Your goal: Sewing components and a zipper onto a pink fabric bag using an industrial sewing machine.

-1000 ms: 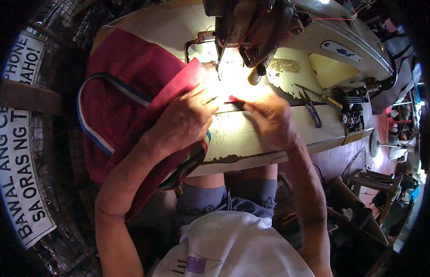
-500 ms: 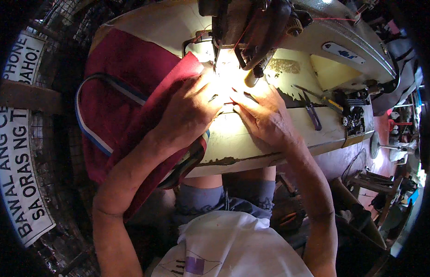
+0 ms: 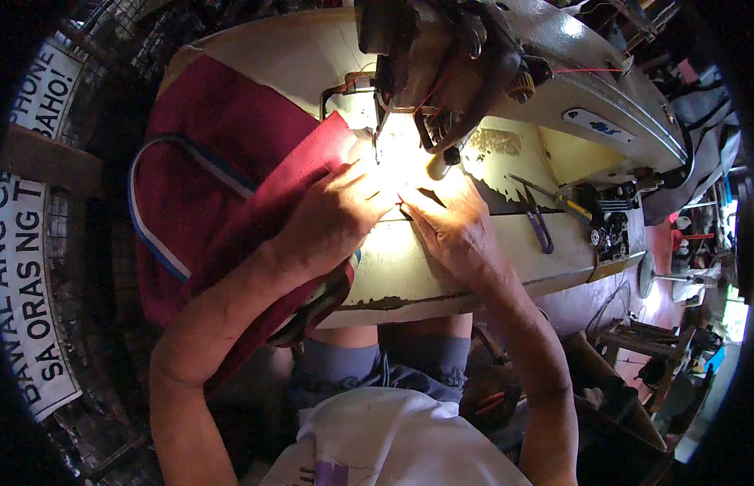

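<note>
My left hand (image 3: 332, 219) has its fingers curled on maroon fabric (image 3: 203, 105) at the sewing machine's presser foot and needle area (image 3: 379, 134), where the lamp's glare hides fine detail. Just right of it, my right hand (image 3: 450, 227) has fingertips pressed together on something small and partly red that I cannot make out. A blue-and-white striped strap (image 3: 150, 235) loops across the fabric. The machine head (image 3: 425, 57) hangs over both hands, with red thread running from it.
Scissors (image 3: 539, 227) and a yellow-handled tool (image 3: 578, 211) lie right of my hands beside a small black mechanism (image 3: 612, 227). A metal grid with signs (image 3: 45, 324) stands at the left. A wooden frame (image 3: 652, 348) and assorted clutter are at the lower right. My legs are under the machine table (image 3: 393, 296).
My right hand has turned and moved inward, its fingers now reaching beside my left hand under the glare. My left hand stays on the fabric. The whole view has shifted slightly.
</note>
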The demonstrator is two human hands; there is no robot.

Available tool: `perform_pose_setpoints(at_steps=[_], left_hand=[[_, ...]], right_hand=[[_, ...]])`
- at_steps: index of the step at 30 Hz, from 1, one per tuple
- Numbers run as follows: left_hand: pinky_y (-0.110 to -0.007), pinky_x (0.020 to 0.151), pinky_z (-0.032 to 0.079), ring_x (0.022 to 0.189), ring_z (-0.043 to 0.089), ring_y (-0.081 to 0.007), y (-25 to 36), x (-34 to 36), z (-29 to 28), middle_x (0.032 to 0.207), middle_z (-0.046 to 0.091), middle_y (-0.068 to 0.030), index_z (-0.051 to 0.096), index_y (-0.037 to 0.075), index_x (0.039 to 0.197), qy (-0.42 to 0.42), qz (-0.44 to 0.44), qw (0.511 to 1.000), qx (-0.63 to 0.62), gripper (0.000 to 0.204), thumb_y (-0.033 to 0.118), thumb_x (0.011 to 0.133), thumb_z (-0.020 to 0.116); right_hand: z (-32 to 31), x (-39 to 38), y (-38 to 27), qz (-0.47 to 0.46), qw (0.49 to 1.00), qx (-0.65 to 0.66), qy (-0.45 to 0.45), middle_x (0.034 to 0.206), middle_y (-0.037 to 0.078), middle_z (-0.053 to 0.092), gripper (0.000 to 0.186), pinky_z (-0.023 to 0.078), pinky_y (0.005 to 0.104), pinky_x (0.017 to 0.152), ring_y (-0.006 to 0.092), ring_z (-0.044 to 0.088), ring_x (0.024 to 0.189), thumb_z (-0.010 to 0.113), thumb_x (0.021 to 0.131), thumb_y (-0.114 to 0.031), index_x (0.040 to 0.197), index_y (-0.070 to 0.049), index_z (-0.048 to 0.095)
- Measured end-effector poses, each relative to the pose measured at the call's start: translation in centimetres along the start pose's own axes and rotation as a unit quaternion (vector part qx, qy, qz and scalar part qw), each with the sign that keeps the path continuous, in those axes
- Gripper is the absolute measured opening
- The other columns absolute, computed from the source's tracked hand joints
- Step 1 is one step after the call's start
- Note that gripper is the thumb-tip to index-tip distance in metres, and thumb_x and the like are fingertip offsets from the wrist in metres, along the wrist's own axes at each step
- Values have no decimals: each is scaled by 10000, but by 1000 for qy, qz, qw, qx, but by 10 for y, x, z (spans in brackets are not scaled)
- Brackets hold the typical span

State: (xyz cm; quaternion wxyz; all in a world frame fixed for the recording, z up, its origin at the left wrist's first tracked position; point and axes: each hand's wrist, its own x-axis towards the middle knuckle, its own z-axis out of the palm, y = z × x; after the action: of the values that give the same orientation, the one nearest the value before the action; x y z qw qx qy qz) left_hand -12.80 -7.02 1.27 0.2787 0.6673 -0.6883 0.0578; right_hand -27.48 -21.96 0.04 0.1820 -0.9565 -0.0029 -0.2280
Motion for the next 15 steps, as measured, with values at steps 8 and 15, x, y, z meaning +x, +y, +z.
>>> perform_pose_setpoints(at_steps=[8,15], left_hand=[[-393,913,511,1031,631,-289,0,0,2,1033,663,-98,684,60,976,-26,-24,999,-12,213,65,764,702],[-397,909,504,1025,606,-274,3,-3,1,1002,632,-102,656,23,925,21,2,998,66,194,75,740,624]], right_hand=[[3,-5,6,-36,999,1,13,1055,123,640,297,463,428,863,292,595,983,707,794,-92,1084,-45,660],[-4,-7,2,-45,998,-19,-42,1155,122,645,347,462,421,931,290,596,1049,651,792,-107,1124,-7,652]])
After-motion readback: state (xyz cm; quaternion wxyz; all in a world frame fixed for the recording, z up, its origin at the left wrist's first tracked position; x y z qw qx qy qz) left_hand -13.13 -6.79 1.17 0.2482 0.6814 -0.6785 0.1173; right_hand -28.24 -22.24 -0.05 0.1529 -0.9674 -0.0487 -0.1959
